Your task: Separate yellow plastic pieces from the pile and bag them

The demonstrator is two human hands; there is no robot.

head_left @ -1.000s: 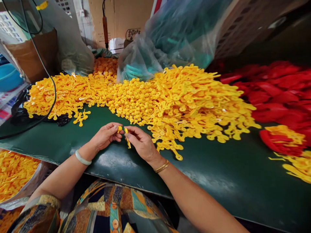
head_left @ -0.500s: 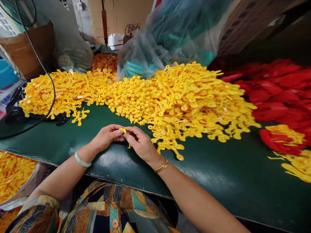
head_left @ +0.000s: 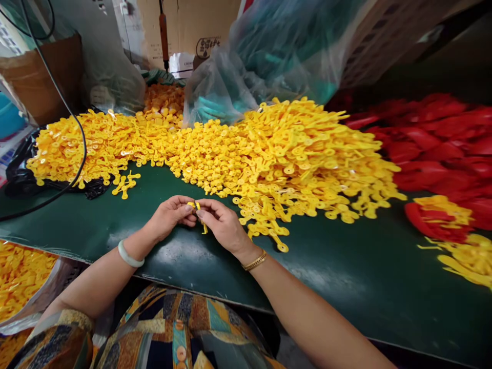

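Note:
Both hands meet over the dark green table (head_left: 161,266), near its front edge. My left hand (head_left: 175,215) is closed in a pinch on a small yellow plastic piece (head_left: 191,204). My right hand (head_left: 221,221) pinches a yellow plastic part with a thin stem (head_left: 205,228) that hangs below the fingers. The two yellow pieces are close together at the fingertips; whether they touch I cannot tell. Just beyond the hands lies a heap of small yellow pieces (head_left: 211,154). Flat yellow parts with round ringed ends (head_left: 307,164) are piled to the right.
More yellow parts (head_left: 88,146) lie at left, crossed by a black cable (head_left: 82,138). Red pieces (head_left: 434,143) fill the far right. Behind stand a plastic bag (head_left: 230,92) and a hanging orange electric screwdriver (head_left: 164,41). A container of yellow parts (head_left: 23,277) sits below the table, left.
The fingertips have drawn slightly apart, and a small gap now shows between the yellow pieces. The view has shifted a little; the heaps look unchanged.

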